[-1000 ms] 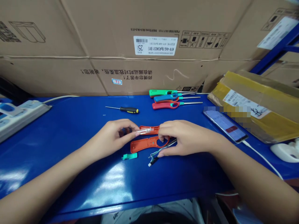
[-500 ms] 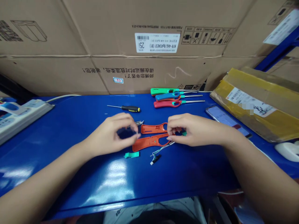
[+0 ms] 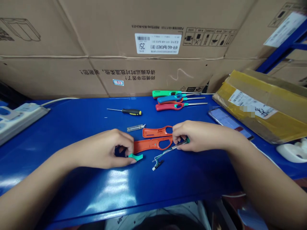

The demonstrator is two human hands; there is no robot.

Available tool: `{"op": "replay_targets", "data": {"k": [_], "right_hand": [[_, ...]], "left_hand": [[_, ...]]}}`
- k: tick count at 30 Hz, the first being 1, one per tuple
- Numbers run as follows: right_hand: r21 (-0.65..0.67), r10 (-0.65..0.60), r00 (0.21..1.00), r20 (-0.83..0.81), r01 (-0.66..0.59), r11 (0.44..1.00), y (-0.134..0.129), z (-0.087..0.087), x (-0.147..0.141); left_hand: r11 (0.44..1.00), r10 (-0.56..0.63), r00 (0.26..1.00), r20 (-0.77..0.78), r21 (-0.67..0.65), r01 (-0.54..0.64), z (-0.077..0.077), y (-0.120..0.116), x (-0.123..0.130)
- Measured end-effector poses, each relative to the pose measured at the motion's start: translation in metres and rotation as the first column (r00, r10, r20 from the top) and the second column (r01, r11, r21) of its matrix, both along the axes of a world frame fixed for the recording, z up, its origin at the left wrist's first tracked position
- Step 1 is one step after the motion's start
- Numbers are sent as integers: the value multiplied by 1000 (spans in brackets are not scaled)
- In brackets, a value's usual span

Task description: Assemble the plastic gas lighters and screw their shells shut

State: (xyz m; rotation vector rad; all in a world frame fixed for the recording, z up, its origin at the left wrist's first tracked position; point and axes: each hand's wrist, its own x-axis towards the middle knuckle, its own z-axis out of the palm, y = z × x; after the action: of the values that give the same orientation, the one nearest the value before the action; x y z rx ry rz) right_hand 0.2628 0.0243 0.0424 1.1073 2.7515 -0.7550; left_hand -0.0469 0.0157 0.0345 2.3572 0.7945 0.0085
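Observation:
My left hand (image 3: pixel 112 148) pinches a small green trigger piece (image 3: pixel 137 157) between thumb and fingers, just above the table. My right hand (image 3: pixel 189 135) is curled closed over the loop ends of two orange lighter handle halves (image 3: pixel 144 146). What its fingertips hold, if anything, is hidden. Against that hand lies a thin metal tube (image 3: pixel 179 145) with a green collar; wires run from it to a black igniter (image 3: pixel 158 165) with a white tip. Behind the shells rests a clear fuel tank (image 3: pixel 135 128).
A black and yellow screwdriver (image 3: pixel 131 111) lies further back. Several assembled lighters (image 3: pixel 169 107) lie by the large cardboard box (image 3: pixel 134 76). At the right are a phone (image 3: pixel 227 121), a taped parcel (image 3: pixel 261 108) and a white object (image 3: pixel 292 151); a power strip (image 3: pixel 24 116) stands left.
My left hand has come down and toward me and has taken hold of the green trigger piece. The fuel tank now shows fully. My right hand has barely shifted.

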Motion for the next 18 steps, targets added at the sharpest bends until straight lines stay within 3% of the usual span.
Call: {"op": "replay_targets", "data": {"k": [4, 7, 9, 13, 18], "right_hand": [[-25, 9, 1000, -6, -9, 1000, 0, 2, 1], [-5, -12, 999, -31, 11, 1000, 3, 3, 4], [18, -35, 998, -46, 36, 999, 5, 3, 6], [18, -86, 996, -39, 87, 996, 10, 3, 10], [67, -113, 994, -17, 113, 991, 13, 4, 14]], "left_hand": [[984, 125, 983, 131, 109, -140, -5, 6, -2], [917, 234, 959, 163, 292, -273, -14, 13, -4], [882, 277, 952, 128, 360, -305, -20, 18, -5], [867, 339, 938, 79, 360, -344, -28, 21, -6], [819, 343, 932, 120, 448, -359, -22, 13, -4]]}}
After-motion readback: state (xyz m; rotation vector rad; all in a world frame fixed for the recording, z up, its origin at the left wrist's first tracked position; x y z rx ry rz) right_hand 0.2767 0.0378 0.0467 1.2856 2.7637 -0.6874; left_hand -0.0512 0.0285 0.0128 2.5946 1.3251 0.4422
